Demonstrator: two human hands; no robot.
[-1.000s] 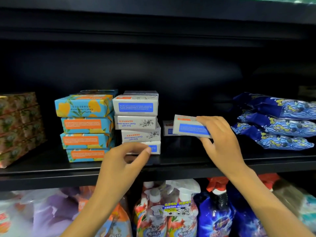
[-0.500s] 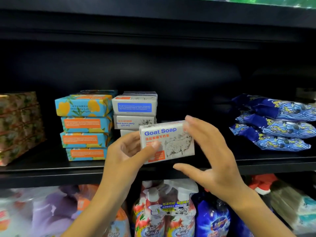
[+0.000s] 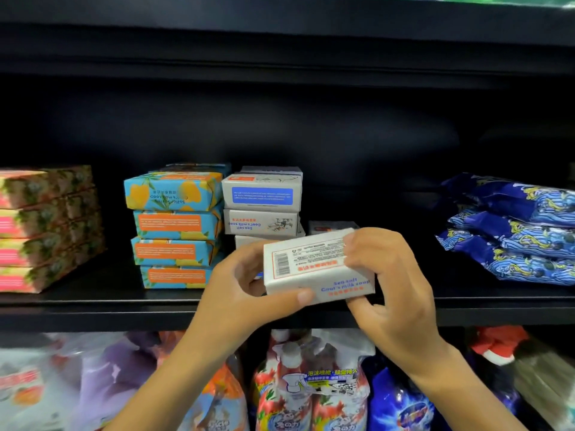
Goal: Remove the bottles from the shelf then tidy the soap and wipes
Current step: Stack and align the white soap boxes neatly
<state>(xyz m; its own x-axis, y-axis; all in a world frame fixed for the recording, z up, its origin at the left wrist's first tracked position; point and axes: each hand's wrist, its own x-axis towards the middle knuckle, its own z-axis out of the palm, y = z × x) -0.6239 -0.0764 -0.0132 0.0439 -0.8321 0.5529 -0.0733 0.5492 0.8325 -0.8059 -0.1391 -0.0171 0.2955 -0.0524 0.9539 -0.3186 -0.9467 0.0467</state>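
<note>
I hold a white goat-milk soap box (image 3: 314,265) in front of the black shelf (image 3: 93,303), its barcode side facing me. My left hand (image 3: 245,293) grips its left end, thumb along the lower edge. My right hand (image 3: 392,290) grips its right end, fingers curled over the top. Behind it stands a stack of white soap boxes (image 3: 263,206), partly hidden by the held box. A stack of blue-and-orange soap boxes (image 3: 175,228) stands to their left. Blue wipes packs (image 3: 510,228) lie piled at the shelf's right.
Pink-and-green floral boxes (image 3: 40,228) are stacked at the shelf's far left. Another white box (image 3: 329,227) lies behind the held one. The lower shelf holds spray bottles (image 3: 311,384) and refill pouches (image 3: 93,384). A dark shelf board (image 3: 280,42) runs overhead.
The right hand pulled the white box off the shelf toward me, the left hand joined it, and both turned the box from its front face to its barcode side.
</note>
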